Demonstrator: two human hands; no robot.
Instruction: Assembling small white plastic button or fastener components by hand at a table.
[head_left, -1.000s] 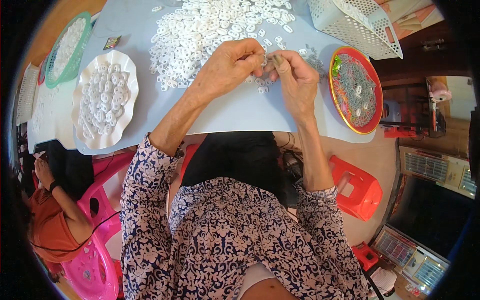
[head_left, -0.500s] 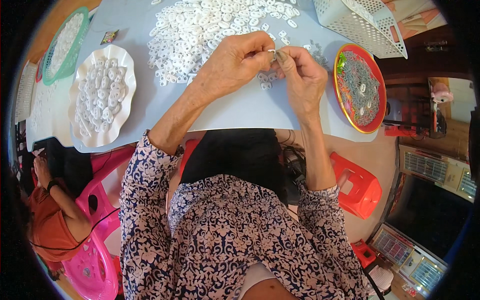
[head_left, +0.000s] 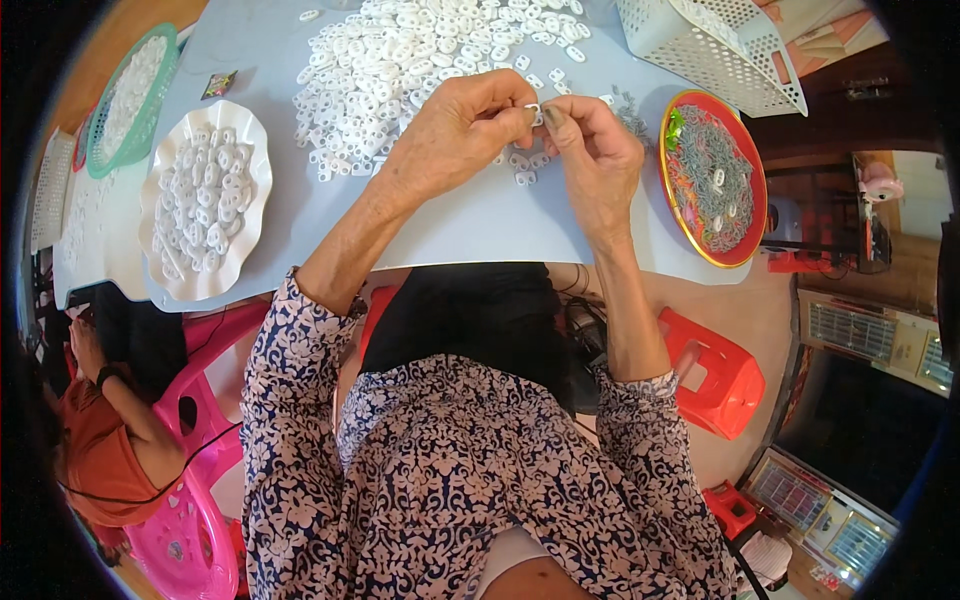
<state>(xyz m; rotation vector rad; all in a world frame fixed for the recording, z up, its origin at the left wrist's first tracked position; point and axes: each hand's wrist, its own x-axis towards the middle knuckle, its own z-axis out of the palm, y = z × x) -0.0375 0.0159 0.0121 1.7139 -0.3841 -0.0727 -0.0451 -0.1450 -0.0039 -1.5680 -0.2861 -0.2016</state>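
Both hands meet above the pale blue table top (head_left: 470, 225), right in front of the big loose heap of small white plastic rings (head_left: 400, 50). The left hand (head_left: 455, 135) is curled nearly closed, thumb and forefinger pinching one small white plastic piece (head_left: 533, 108) at its tip. The right hand (head_left: 595, 160) comes in from the other side, fingers bent tight, fingertips touching that same piece; whether it holds a second part of its own, I cannot tell, it is too small. By the look of it, this is the joining step: something fine being fitted to the white piece, held clear of the table. A few loose white pieces lie just under the hands. To the right, near the right wrist, sits a round red tray of grey metal bits (head_left: 715, 180); to the left, a white scalloped dish (head_left: 205, 200) of white pieces. The next move, I judge, calls for a steady pinch and a clean release into a dish.
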